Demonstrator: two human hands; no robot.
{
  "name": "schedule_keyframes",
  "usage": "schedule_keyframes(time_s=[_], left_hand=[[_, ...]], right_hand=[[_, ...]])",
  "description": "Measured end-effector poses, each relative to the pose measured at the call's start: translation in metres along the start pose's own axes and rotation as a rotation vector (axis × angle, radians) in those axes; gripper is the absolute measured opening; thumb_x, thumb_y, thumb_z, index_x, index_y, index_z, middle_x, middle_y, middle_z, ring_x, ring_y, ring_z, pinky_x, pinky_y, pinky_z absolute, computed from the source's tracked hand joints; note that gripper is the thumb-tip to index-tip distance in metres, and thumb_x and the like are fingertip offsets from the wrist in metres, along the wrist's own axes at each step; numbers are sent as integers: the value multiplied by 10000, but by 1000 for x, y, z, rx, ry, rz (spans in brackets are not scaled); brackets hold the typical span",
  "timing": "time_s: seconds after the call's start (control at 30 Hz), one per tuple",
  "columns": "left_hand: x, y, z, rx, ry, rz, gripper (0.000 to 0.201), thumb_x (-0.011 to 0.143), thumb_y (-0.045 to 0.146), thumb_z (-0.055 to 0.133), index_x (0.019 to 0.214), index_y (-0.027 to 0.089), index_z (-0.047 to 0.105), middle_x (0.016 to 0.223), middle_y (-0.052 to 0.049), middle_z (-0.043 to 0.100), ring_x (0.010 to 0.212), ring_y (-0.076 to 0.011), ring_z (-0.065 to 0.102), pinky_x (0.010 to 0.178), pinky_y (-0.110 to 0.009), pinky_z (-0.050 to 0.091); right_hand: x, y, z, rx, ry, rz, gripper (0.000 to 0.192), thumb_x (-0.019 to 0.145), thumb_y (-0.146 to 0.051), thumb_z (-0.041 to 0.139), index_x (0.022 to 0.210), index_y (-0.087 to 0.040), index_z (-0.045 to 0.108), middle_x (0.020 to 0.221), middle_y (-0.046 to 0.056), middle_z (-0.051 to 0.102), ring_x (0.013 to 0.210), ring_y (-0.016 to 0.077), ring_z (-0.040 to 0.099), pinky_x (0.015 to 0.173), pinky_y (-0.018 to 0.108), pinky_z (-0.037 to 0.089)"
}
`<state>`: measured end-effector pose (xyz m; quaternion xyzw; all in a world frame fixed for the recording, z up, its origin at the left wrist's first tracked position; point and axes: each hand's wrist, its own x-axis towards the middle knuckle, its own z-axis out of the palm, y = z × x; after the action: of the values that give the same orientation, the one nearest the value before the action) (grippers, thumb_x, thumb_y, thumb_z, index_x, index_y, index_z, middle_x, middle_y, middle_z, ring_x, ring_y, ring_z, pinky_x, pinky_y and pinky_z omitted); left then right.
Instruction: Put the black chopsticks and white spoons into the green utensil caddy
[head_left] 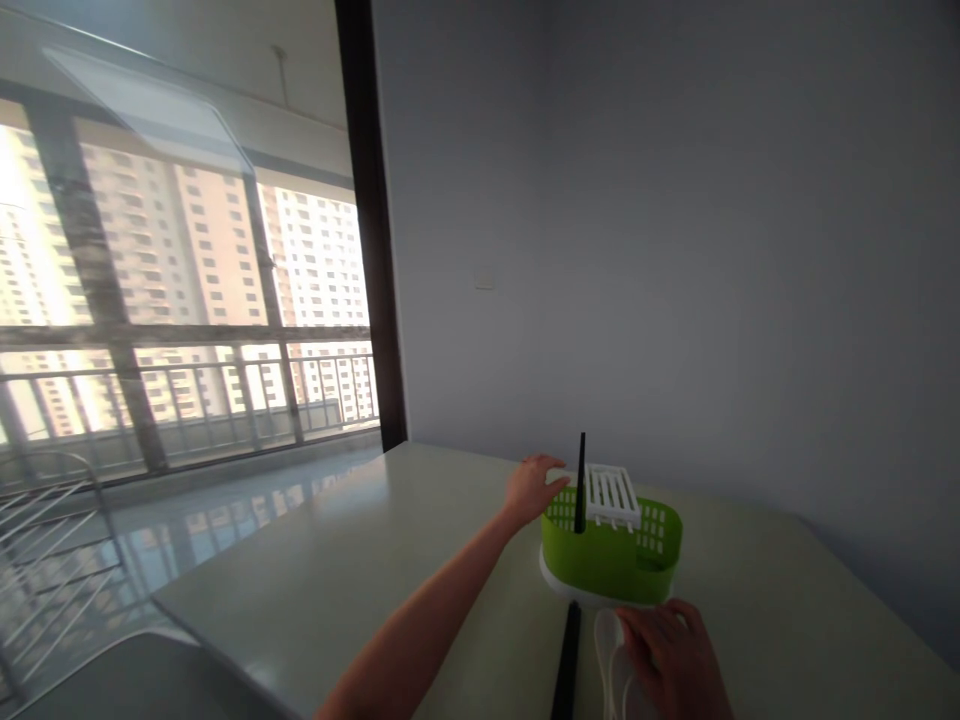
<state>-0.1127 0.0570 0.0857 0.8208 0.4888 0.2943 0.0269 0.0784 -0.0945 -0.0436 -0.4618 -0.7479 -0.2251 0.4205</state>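
Note:
A green slotted cutlery holder (611, 560) with a white base and a white grille insert (613, 494) stands on a pale table (360, 560). One black stick-like utensil (580, 482) stands upright in it. My left hand (532, 487) rests against the holder's far left rim. My right hand (671, 655) lies on white spoons (611, 650) on the table just in front of the holder. Another black utensil (567, 660) lies flat beside them.
A grey wall (675, 250) rises behind the table. To the left a large window (187, 300) with a dark frame looks onto a balcony railing and tall buildings. A white wire rack (45, 560) stands at the lower left.

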Motion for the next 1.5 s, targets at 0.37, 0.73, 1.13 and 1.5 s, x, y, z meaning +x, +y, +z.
schedule_keyframes(time_s=[0.37,0.73,1.13,1.5], left_hand=[[-146,-24,45,-274,-103,-263,185,785,360,478,802,220,598,742,48,652,633,-91,545,561,-201,357],[-178,-1,65,-40,-300,-176,163,694,401,587,801,279,611,836,39,637,774,-143,577,606,-227,360],[-172,-5,60,-18,-366,-192,181,662,387,586,802,280,624,839,40,652,748,-140,585,572,-220,361],[-167,-21,20,406,-444,-286,290,688,210,456,904,170,645,941,-115,674,886,-268,633,714,-352,490]], right_hand=[[-1,-11,-5,93,-108,121,182,805,-172,523,942,-255,609,761,-46,684,715,137,568,829,372,322],[2,-16,-8,44,-156,98,161,803,-153,498,890,-231,609,743,-34,684,710,123,593,830,351,324],[3,-15,-10,57,-154,113,211,817,-173,496,974,-245,617,757,-26,687,716,131,592,833,362,326],[2,-16,-8,74,-161,104,167,816,-183,499,926,-242,609,732,-40,669,716,128,582,833,357,313]])
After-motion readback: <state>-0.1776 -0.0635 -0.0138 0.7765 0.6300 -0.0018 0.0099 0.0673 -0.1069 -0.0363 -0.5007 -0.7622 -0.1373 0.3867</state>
